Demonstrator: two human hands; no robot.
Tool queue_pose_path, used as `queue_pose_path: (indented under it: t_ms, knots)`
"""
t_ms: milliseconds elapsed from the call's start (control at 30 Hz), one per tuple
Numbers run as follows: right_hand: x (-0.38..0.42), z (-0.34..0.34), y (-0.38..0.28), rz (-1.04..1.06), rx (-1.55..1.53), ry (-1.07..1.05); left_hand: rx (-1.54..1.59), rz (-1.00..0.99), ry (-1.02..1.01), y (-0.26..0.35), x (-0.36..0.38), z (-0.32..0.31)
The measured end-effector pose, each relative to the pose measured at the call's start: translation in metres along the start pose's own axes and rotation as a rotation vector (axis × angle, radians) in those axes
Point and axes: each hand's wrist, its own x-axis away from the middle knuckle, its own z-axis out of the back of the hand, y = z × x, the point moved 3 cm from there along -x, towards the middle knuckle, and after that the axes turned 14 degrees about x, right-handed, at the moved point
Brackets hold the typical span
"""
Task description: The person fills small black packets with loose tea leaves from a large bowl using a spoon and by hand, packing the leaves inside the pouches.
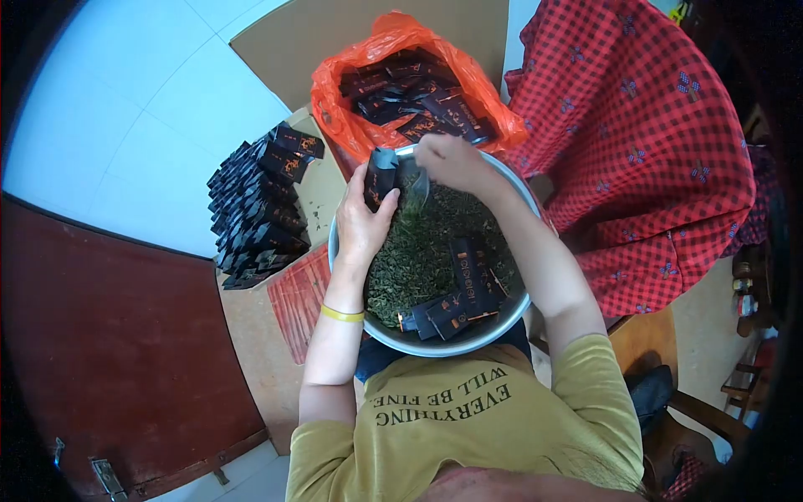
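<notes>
Left hand (361, 219): fingers closed around a black sachet (381, 177), held upright, mouth up, over the far rim of the metal basin (435, 345).
Right hand (452, 161): fingers pinched on a small scoop (418, 188), just right of the sachet mouth, touching.
Basin contents: loose green tea leaves (418, 251).
</notes>
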Motion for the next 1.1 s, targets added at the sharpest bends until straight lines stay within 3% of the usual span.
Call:
queue_pose_path:
  t_ms: [100, 267, 400, 500, 667, 767, 933, 1033, 1067, 1100]
  knots:
    - [-0.001, 0.024, 0.001, 0.132, 0.132, 0.568, -0.015, 0.012, -0.034, 0.0, 0.0, -0.001]
    - [0.0, 0.039, 0.011, 0.007, -0.308, 0.556, -0.101, 0.011, -0.159, 0.009, 0.002, -0.002]
    - [0.007, 0.033, -0.005, 0.004, -0.09, 0.64, -0.165, -0.047, -0.186, 0.003, 0.004, -0.006]
    - [0.016, 0.022, -0.03, 0.296, 0.341, 0.68, -0.17, -0.055, -0.187, 0.001, 0.004, -0.006]
    - [0.028, 0.02, -0.062, 0.501, 0.309, 0.636, -0.156, -0.045, -0.191, 0.003, 0.004, -0.005]
    - [0.033, 0.036, -0.066, 0.513, 0.402, 0.799, -0.15, -0.062, -0.182, 0.002, 0.003, -0.005]
    - [0.024, 0.04, -0.036, 0.264, 0.333, 0.807, -0.135, 0.002, -0.165, 0.003, 0.003, -0.004]
    - [0.009, 0.008, -0.014, 0.162, 0.764, 0.345, -0.104, 0.015, -0.136, 0.002, 0.002, -0.003]
    - [0.009, -0.002, -0.012, 0.158, 0.763, 0.346, -0.089, 0.023, -0.119, 0.001, 0.002, -0.003]
    - [0.007, -0.019, -0.008, 0.15, 0.688, 0.181, -0.089, 0.021, -0.123, -0.001, 0.002, -0.004]
